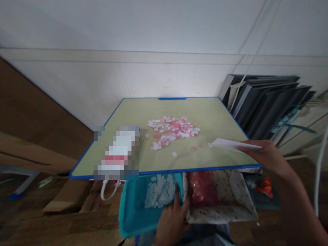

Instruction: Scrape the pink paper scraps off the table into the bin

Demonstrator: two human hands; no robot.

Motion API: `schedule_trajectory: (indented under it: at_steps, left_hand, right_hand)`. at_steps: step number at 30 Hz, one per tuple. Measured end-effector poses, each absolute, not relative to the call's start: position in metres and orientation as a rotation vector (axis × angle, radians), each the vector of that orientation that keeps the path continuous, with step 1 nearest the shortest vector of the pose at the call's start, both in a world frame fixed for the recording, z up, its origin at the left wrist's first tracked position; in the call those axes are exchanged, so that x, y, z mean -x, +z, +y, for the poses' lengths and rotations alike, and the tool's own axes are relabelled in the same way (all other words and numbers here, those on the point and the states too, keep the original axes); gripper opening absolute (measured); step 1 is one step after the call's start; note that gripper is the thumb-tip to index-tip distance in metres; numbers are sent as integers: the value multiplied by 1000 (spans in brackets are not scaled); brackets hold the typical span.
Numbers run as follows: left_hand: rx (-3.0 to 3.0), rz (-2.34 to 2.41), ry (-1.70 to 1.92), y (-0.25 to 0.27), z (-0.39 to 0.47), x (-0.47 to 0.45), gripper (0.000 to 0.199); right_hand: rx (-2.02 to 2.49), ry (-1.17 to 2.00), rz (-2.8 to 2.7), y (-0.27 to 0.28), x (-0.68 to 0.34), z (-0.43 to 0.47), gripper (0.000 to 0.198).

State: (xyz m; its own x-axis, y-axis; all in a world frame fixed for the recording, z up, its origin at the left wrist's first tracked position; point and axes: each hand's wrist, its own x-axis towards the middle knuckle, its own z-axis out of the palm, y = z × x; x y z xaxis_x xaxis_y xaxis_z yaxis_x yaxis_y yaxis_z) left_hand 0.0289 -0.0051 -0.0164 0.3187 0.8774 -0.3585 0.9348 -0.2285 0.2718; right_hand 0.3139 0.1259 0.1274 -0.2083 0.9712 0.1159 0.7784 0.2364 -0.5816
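Note:
My right hand (263, 153) pinches one end of a thin white card (228, 144), held nearly flat at the right side of the pale yellow table board (138, 106). Scattered small pink and white square pieces (176, 128) lie across the middle of the board. Below the front edge, my left hand (174, 217) has its index finger and thumb spread at the right rim of a teal basket (124, 208). White square pieces (160, 191) fill part of that basket. Beside it sits a stained white tray (230, 212) holding a clump of red pieces (203, 188).
On the board's left stands a blurred-out white device (119, 147) with a white cable (104, 191). Dark flat panels (266, 106) lean at the back right. A cardboard box (69, 194) lies on the floor at left. The white wall (153, 75) borders the far edge.

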Motion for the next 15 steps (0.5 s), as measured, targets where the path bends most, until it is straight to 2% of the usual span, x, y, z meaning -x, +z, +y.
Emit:
schedule_trajectory:
  at_steps: [3,6,10,15]
  left_hand:
    - [-2183,1596,-165,-18,-6,-29,80]
    - [-2210,1598,-142,-21,-7,-28,83]
    - [-2219,1606,-138,-22,-7,-28,77]
    - [-2208,1590,-173,-20,-6,-28,81]
  right_hand:
    - [1575,653,-2068,122,-317,122,36]
    - [1644,542,-1878,116,-320,119,36]
    - [1661,579,-1862,114,-320,117,33]
    - [1695,514,-1728,114,-317,119,36]
